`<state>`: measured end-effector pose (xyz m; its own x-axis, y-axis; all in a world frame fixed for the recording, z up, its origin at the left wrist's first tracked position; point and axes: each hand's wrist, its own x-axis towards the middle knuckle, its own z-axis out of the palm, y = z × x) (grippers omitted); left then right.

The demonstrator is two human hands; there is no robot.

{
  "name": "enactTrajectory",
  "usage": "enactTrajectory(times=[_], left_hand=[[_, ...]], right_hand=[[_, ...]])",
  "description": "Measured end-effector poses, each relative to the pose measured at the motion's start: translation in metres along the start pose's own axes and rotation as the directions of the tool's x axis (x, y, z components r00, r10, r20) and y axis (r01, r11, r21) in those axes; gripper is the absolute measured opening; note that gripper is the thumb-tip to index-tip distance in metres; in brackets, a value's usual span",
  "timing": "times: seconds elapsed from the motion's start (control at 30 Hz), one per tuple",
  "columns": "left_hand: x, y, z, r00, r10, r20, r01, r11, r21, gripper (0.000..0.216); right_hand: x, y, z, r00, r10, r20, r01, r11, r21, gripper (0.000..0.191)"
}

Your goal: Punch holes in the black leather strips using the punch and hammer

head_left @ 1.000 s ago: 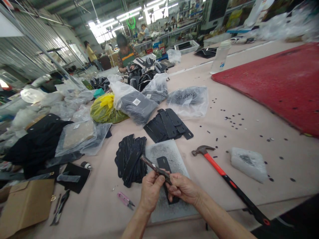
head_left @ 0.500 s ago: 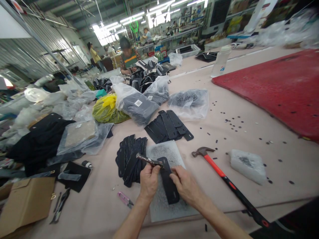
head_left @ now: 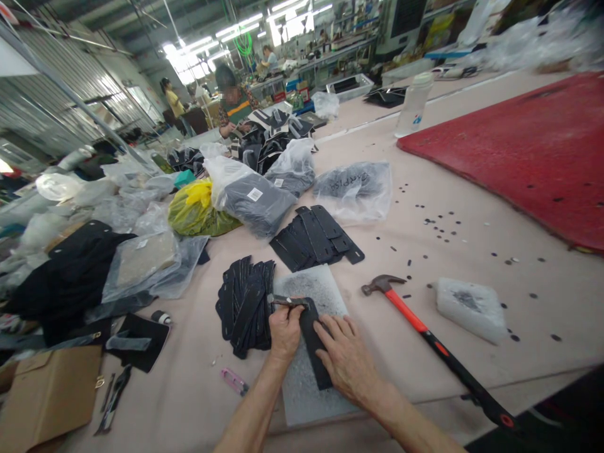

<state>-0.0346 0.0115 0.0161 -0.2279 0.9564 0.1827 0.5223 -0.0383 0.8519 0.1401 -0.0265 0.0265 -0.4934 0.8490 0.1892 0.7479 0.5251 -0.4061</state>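
My left hand [head_left: 285, 336] is closed around a metal hole punch [head_left: 284, 301], which lies at a low slant with its right end at the top of a black strip [head_left: 313, 349]. The strip rests on a scuffed pale board [head_left: 302, 404]. My right hand [head_left: 352, 365] lies over the strip's right edge, its fingers stretched out and pressing it. A fanned heap of black strips [head_left: 248, 302] lies left of the board, and a second stack of black strips [head_left: 315, 238] lies beyond it. To the right lies a claw hammer [head_left: 419, 324] with a red and black handle.
A white wrapped block [head_left: 470, 309] and scattered small black discs lie at right, near a red mat [head_left: 514, 151] and a clear bottle [head_left: 415, 104]. Pink snips [head_left: 234, 381] lie at left. Bagged goods [head_left: 255, 195] stand behind, with a co-worker [head_left: 236, 104] beyond.
The punch has swung flatter, its left end moving right and down. My right hand has gone from pinching the strip's edge to lying spread on it. The view has shifted slightly.
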Motion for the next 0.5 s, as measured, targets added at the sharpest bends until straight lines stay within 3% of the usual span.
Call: enactTrajectory(times=[0.5], left_hand=[[0.0013,0.0055,0.0009,0.999,-0.022,0.028,0.022,1.0,-0.005,0.023]], right_hand=[[0.0009,0.0014,-0.0007,1.0,0.014,0.019,-0.014,1.0,-0.006,0.047]])
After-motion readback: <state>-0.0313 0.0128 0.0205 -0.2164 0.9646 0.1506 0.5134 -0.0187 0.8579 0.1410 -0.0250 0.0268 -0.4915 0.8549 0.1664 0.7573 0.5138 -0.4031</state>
